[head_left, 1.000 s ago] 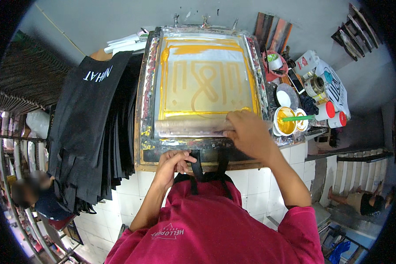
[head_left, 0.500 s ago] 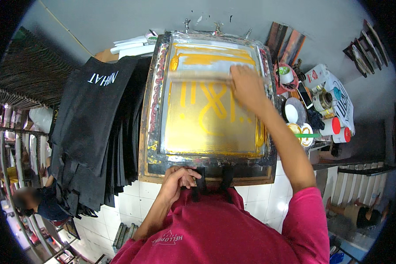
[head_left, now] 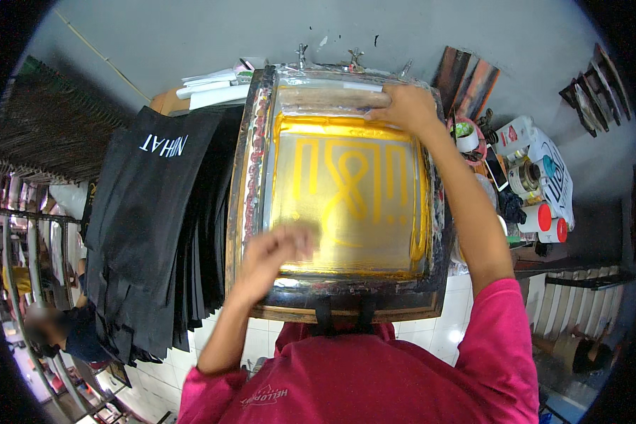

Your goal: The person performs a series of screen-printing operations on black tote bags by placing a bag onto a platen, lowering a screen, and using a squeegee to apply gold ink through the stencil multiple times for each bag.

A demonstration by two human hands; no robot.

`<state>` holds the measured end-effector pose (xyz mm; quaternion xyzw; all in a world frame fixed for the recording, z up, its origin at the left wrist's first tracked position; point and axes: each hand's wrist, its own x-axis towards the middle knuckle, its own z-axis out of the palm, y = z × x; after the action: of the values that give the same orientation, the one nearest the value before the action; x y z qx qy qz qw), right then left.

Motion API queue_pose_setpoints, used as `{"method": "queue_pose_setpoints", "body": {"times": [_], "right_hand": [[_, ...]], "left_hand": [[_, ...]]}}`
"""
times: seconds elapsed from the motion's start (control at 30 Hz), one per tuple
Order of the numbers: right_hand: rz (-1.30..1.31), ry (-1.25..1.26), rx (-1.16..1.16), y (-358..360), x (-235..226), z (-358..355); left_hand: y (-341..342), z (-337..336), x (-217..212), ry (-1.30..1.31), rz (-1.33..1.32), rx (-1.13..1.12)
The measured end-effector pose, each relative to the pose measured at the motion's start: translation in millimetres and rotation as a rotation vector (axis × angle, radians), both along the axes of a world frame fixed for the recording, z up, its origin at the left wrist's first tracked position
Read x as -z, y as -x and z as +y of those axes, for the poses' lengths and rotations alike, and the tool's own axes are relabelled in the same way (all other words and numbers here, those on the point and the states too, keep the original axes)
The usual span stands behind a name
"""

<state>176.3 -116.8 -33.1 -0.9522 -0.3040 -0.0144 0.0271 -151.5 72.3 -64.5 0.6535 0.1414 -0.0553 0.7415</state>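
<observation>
A screen-printing frame [head_left: 253, 162] lies before me, its mesh smeared with yellow ink around a pale looped design [head_left: 348, 177]. At its far end rests a wooden-handled squeegee [head_left: 321, 98], with my right hand [head_left: 411, 109] closed around the right end. A thick band of yellow ink [head_left: 332, 126] runs along the near side of the squeegee. My left hand [head_left: 275, 252] hovers over the near left part of the mesh, smeared by motion, so its fingers are unclear.
Black fabric bags [head_left: 152, 191] hang in a stack on the left. At right stand red-lidded jars [head_left: 537, 218], a phone [head_left: 497, 173], a tin [head_left: 523, 178] and a white cup [head_left: 465, 138]. Metal clamps [head_left: 356, 59] stand beyond the frame. Another person [head_left: 85, 336] is at far left.
My right hand has pushed the squeegee from the upper mesh to the far end, gathering ink there. My left hand has risen from the near edge to above the mesh.
</observation>
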Motion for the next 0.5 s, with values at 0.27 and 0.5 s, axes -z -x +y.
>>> {"method": "queue_pose_setpoints", "body": {"times": [0.27, 0.5], "right_hand": [[-0.309, -0.159, -0.057, 32, 41, -10], [-0.334, -0.151, -0.054, 72, 52, -33]], "left_hand": [[-194, 68, -2, -1.133, -0.406, -0.003], [-154, 53, 3, -1.142, -0.439, 0.023]]}}
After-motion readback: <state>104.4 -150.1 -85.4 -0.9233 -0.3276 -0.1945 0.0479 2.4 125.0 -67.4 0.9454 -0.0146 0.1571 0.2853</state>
